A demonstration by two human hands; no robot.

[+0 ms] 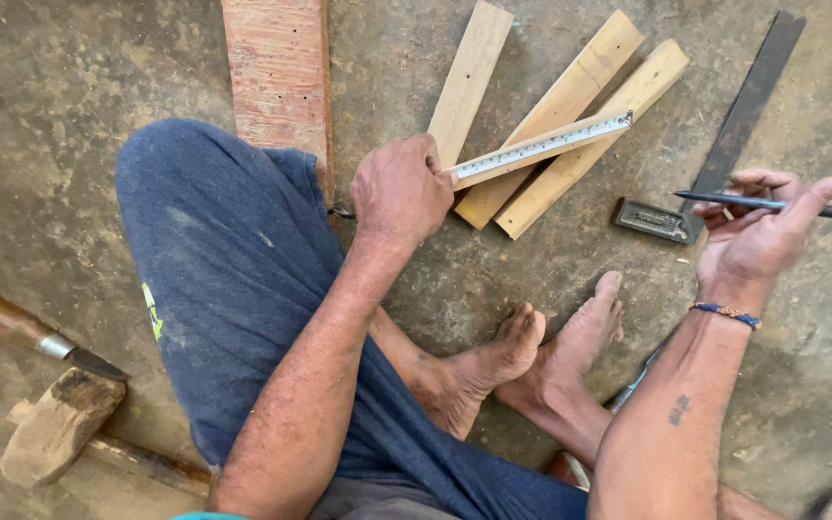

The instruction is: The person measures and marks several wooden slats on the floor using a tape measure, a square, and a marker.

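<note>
— What's in the left hand (pixel 400 190)?

— Its grip is clenched on the near end of a tape measure blade (pixel 543 146), pinched at the fingertips. The blade's long axis runs away from that grip, up and to the right, with its hooked tip pointing at the far right.

— What's under it?

— Three wooden slats (pixel 570 96) lying on the concrete floor (pixel 435 279), fanned out from just beyond the left grip. The blade crosses the two right-hand slats at a shallow angle.

— And the right hand (pixel 758 231)?

— Grasping a dark pencil (pixel 772 203) between thumb and fingers. Its long axis is nearly level, and the tip points left toward the slats. Just beyond that grip lies a try square (pixel 724 144), its dark blade running up and to the right.

— Anything else?

— A wooden mallet (pixel 58 426) and a chisel (pixel 31 337) lie well behind the left grip.
</note>
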